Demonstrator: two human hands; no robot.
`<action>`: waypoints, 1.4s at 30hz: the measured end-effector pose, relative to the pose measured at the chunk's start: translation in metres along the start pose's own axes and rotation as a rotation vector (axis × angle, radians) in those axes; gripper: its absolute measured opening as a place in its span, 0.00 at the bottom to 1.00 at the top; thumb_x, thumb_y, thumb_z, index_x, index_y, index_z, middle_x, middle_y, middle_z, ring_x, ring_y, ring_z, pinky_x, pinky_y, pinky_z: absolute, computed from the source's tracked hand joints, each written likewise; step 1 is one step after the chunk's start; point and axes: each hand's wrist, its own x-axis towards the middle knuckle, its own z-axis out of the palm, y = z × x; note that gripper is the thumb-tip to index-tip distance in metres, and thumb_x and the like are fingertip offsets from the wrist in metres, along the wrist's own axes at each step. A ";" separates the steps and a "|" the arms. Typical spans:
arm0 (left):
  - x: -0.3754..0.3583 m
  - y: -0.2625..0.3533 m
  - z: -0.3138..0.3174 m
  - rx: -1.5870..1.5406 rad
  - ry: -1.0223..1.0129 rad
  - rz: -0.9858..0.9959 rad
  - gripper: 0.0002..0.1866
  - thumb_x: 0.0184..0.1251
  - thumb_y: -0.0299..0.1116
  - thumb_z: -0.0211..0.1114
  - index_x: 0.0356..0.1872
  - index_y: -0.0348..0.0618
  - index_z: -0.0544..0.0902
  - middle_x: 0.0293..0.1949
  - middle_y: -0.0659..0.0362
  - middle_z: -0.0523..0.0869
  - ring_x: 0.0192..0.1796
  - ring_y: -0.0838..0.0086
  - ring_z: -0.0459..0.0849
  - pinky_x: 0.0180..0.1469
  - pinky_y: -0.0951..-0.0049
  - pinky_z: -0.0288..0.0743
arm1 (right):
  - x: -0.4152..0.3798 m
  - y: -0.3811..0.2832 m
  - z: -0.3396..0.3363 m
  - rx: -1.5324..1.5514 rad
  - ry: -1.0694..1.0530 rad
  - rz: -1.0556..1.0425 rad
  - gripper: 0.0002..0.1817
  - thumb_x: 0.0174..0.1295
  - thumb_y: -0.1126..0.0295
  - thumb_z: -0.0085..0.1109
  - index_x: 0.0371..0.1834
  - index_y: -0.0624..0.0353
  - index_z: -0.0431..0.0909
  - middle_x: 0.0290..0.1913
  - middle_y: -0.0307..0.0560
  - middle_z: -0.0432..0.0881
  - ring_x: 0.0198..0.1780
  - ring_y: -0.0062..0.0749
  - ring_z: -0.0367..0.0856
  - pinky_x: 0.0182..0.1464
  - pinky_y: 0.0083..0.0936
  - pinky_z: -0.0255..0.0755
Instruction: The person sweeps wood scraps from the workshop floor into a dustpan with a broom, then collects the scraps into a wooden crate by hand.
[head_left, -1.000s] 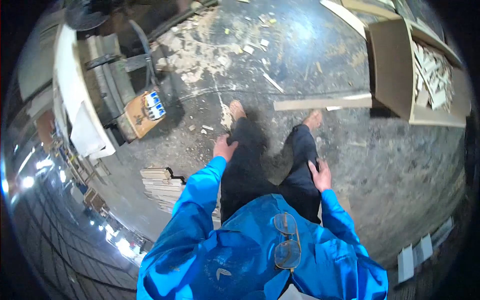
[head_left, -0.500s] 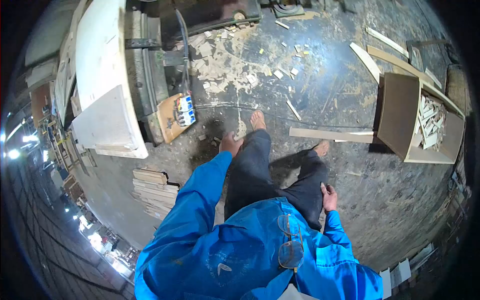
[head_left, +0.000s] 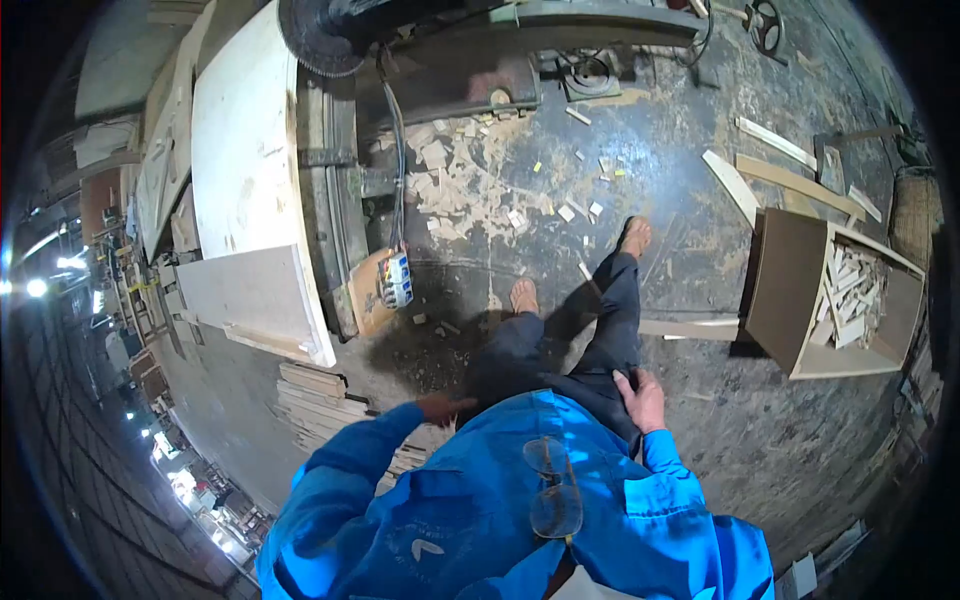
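Observation:
My left hand is in shadow beside my left hip, below a stretch of dark floor, with a finger stretched out and nothing visible in it. Beside my right thigh hangs my right hand, thumb and fingers apart, empty as far as it shows. Both hands are close to my dark trousers. Eyeglasses hang on the front of my blue shirt. My bare feet are on the floor, the right one farther forward.
A machine with a toothed round blade and white panel occupies the upper left. Switches sit at its corner. Wood scraps litter the floor. Stacked strips lie lower left; a box of offcuts stands right.
My right foot has stepped forward. My left hand has drawn back from near the left knee to the hip. The view has shifted, bringing the round blade into sight.

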 end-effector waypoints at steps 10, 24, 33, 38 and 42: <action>-0.032 0.150 0.037 -0.043 0.364 0.020 0.38 0.75 0.69 0.51 0.55 0.39 0.86 0.52 0.35 0.87 0.57 0.40 0.86 0.58 0.46 0.77 | 0.070 -0.023 -0.182 -0.356 -0.413 0.094 0.44 0.58 0.27 0.63 0.44 0.68 0.84 0.43 0.70 0.88 0.46 0.67 0.87 0.51 0.54 0.79; -0.028 0.155 -0.096 0.342 -0.099 -0.017 0.50 0.67 0.81 0.44 0.41 0.37 0.91 0.41 0.42 0.91 0.47 0.49 0.90 0.60 0.46 0.77 | 0.110 -0.005 -0.196 -0.236 -0.898 -0.250 0.29 0.71 0.43 0.56 0.34 0.61 0.87 0.36 0.64 0.87 0.41 0.62 0.87 0.45 0.51 0.79; 0.191 0.149 -0.333 -0.053 0.857 0.074 0.27 0.63 0.55 0.76 0.48 0.41 0.85 0.45 0.49 0.89 0.49 0.56 0.88 0.54 0.56 0.79 | 0.276 -0.081 -0.078 0.201 -0.065 -0.131 0.17 0.65 0.64 0.73 0.41 0.70 0.83 0.40 0.62 0.86 0.43 0.57 0.87 0.46 0.40 0.79; 0.327 0.091 -0.456 0.191 1.087 -0.008 0.31 0.60 0.50 0.77 0.57 0.40 0.81 0.55 0.44 0.84 0.59 0.47 0.82 0.61 0.50 0.77 | 0.353 -0.080 0.037 0.290 -0.111 -0.120 0.15 0.65 0.65 0.72 0.44 0.68 0.83 0.42 0.60 0.85 0.44 0.56 0.86 0.47 0.38 0.78; 0.398 0.036 -0.540 0.272 1.225 -0.020 0.40 0.58 0.51 0.77 0.65 0.33 0.75 0.66 0.37 0.74 0.66 0.42 0.77 0.65 0.50 0.75 | 0.376 -0.053 0.122 0.115 -0.297 -0.126 0.17 0.63 0.66 0.72 0.50 0.64 0.83 0.47 0.60 0.85 0.47 0.56 0.86 0.50 0.40 0.80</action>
